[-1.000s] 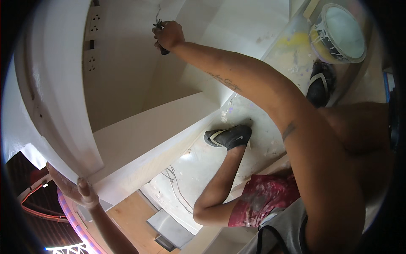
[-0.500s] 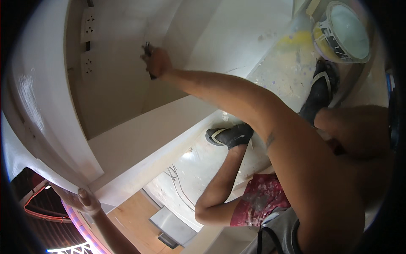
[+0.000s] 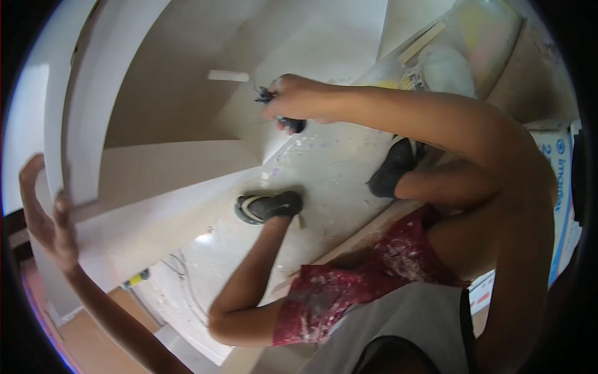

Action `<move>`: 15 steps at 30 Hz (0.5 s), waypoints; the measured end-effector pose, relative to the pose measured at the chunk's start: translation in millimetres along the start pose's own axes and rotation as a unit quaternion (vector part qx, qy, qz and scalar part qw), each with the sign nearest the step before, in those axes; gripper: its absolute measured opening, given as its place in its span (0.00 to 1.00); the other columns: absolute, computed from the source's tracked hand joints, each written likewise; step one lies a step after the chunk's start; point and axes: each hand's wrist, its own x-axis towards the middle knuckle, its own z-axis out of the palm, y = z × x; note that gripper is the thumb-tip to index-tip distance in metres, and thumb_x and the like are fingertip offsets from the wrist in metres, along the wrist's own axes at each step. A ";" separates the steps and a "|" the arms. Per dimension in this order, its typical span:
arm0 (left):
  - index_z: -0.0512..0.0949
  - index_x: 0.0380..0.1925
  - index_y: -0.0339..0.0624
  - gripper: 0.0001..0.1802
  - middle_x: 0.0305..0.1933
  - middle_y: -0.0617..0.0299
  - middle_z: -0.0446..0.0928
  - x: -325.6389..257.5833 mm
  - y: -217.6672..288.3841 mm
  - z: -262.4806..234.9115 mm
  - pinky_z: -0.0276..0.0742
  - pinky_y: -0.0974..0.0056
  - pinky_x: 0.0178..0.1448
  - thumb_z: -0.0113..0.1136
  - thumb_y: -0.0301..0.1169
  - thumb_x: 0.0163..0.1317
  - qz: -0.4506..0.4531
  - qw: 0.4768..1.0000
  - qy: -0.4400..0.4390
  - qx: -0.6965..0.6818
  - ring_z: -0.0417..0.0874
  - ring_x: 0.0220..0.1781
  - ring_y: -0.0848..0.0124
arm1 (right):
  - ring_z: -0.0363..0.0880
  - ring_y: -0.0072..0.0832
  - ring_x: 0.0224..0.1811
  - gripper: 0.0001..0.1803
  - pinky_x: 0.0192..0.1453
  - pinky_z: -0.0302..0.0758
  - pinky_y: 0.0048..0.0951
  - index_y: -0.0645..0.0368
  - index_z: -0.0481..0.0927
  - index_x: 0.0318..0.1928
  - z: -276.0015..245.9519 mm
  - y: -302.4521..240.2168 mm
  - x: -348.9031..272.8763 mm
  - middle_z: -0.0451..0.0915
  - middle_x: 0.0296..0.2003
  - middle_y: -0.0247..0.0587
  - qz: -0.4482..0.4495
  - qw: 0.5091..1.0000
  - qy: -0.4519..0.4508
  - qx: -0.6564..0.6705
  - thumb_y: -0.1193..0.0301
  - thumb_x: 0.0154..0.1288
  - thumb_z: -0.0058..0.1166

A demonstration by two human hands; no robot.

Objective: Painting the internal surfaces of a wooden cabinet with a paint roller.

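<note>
Right hand closed round a dark-handled paintbrush, bristles poking out twd the white wall just beside it; left hand w/ fingers curled over a white ledge edge, well apart from brush; dark shoe below the grip.

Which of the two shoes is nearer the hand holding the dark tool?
The far shoe, right of the right hand gripping the tool. The other shoe, showing a white sole edge, sits lower, toward the bent knee.
</note>
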 end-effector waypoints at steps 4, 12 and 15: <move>0.67 0.62 0.34 0.46 0.64 0.46 0.70 -19.3 -25.9 10.5 0.66 0.48 0.69 0.55 0.63 0.57 -0.032 0.999 -0.013 0.039 0.70 0.68 0.53 | 0.78 0.25 0.29 0.14 0.26 0.77 0.26 0.69 0.73 0.46 -14.1 0.2 -50.3 0.77 0.37 0.43 -0.002 0.998 0.035 0.047 0.71 0.66 0.55; 0.73 0.49 0.59 0.26 0.52 0.73 0.71 -120.8 257.4 281.5 0.69 0.65 0.60 0.55 0.59 0.58 -0.710 0.137 0.120 -0.680 0.70 0.52 0.74 | 0.77 0.30 0.34 0.12 0.34 0.76 0.35 0.61 0.76 0.47 3.0 -33.4 110.3 0.77 0.33 0.38 -0.216 0.922 0.245 0.209 0.66 0.72 0.49; 0.73 0.45 0.63 0.22 0.48 0.79 0.71 -172.8 287.5 354.8 0.69 0.68 0.57 0.52 0.60 0.58 -0.732 0.038 0.145 -0.665 0.69 0.49 0.77 | 0.78 0.30 0.30 0.12 0.31 0.76 0.41 0.63 0.72 0.48 3.2 -69.4 199.0 0.75 0.32 0.41 -0.269 0.886 0.299 0.230 0.69 0.71 0.44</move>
